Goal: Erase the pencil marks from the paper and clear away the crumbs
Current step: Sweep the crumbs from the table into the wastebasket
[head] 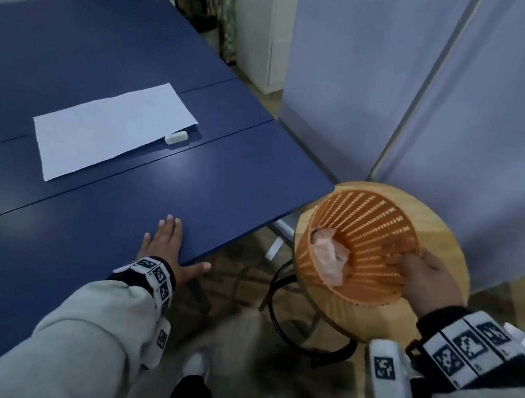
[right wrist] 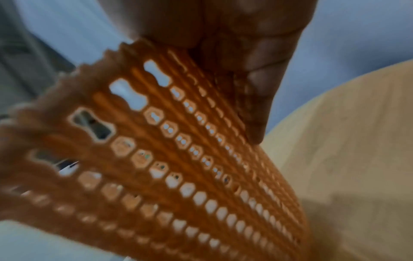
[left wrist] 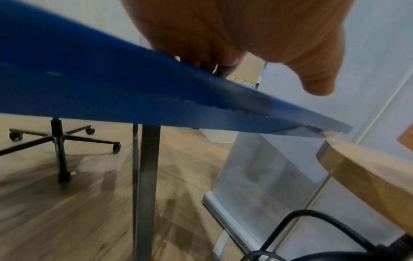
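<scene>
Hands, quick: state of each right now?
Left hand: open, flat on the blue table edge.
Right hand: grips the perforated orange plastic basket rim.

- Any pencil marks or crumbs on the paper (head: pixel 110 130) are too small to tell.
- The orange basket (right wrist: pixel 178 167) is motion-blurred in the right wrist view, hiding the right hand (head: pixel 427 280) fingertips.

A blue table (head: pixel 114 37) carries a white paper (head: pixel 107 129) toward its far side, an eraser (head: pixel 176 137) touching the paper's right edge. To the right, a round wooden stool (head: pixel 447 242) bears a tilted orange basket (head: pixel 377 224).
</scene>
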### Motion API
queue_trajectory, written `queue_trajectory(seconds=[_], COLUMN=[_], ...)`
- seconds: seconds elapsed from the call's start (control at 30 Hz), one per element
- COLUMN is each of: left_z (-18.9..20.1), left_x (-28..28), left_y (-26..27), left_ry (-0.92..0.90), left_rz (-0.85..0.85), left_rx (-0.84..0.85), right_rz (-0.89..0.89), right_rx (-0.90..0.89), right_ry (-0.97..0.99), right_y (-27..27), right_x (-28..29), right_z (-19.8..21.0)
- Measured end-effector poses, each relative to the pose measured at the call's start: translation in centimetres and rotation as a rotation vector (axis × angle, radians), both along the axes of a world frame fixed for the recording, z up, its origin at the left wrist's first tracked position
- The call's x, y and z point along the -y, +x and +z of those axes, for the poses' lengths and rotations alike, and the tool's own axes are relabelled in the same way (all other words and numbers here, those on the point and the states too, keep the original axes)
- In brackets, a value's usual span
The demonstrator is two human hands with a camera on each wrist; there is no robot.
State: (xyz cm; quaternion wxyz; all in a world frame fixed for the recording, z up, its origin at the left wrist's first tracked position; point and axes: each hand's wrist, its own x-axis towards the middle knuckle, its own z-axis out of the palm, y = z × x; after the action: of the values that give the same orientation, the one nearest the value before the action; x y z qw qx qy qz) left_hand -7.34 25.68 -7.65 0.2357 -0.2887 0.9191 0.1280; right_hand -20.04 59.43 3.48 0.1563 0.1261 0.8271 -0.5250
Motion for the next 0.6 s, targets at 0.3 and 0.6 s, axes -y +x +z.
queue_trajectory(seconds=[0.3,0.6], left_z=[0.0,-0.1], left_x=[-0.7,-1.1], left_y=[-0.9,-3.2], left_ry=[-0.107,-0.139], left_rz=[-0.091,-0.323], left_rx=[0.092,0.112], right_rz=[0.580,0.755], right_rx=[0.181,0.372], right_ry=[0.137,0.447], right_y=[2.9,2.7], right_x=[6.1,10.5], right_z=[-5.0,-12.6])
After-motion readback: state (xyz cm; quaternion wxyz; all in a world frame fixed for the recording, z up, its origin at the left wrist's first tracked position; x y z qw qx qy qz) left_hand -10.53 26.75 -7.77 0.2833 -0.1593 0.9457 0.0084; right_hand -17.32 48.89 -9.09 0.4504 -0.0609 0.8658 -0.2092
